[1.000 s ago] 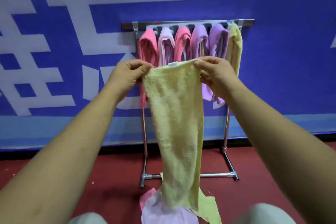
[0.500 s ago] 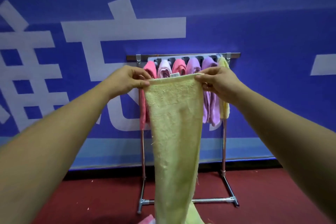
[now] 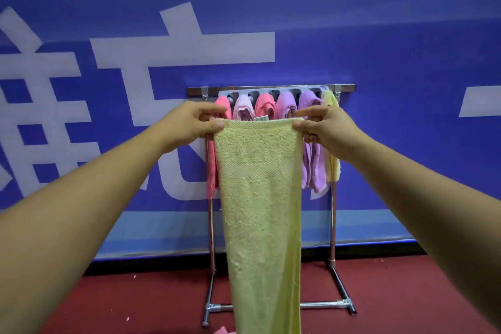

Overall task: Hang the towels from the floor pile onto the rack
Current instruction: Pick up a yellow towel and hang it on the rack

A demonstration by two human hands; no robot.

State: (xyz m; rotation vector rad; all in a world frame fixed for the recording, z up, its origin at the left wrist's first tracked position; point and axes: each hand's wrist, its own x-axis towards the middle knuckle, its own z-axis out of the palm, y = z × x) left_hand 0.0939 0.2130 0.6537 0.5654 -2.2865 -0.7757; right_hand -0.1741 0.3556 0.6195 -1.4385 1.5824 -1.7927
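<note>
Both hands pinch the top corners of one yellow towel (image 3: 260, 198). Left hand (image 3: 189, 123): thumb and fingers pressed together on the upper left corner. Right hand (image 3: 326, 127): thumb and fingers pressed together on the upper right corner. Both arms are extended forward, and the top edge is stretched level between the hands.

Yellow towel: hangs straight down from the grip, narrowing toward the bottom edge of the view; its lower end is out of frame. A woven band crosses the cloth below the top hem. A small label (image 3: 260, 118) stands up at the middle of the top edge.

Floor (image 3: 406, 293): dark red. A pink scrap (image 3: 222, 331) of cloth shows at the bottom edge, just left of the hanging towel; the rest of the pile cannot be seen.

Rack (image 3: 333, 225): metal frame with two uprights and a foot bar, standing on the floor behind the held towel, against the wall. Its top bar carries a row of hung towels, left to right: pink towel (image 3: 223, 106), pale pink towel (image 3: 243, 107), coral towel (image 3: 264, 106), lilac towel (image 3: 286, 103), purple towel (image 3: 311, 160), far yellow towel (image 3: 333, 165). The held towel covers the lower parts of the middle ones. The right hand overlaps the purple towel in view; contact cannot be determined.

Wall (image 3: 406, 35): blue, with large white characters and a light blue strip along the base.
</note>
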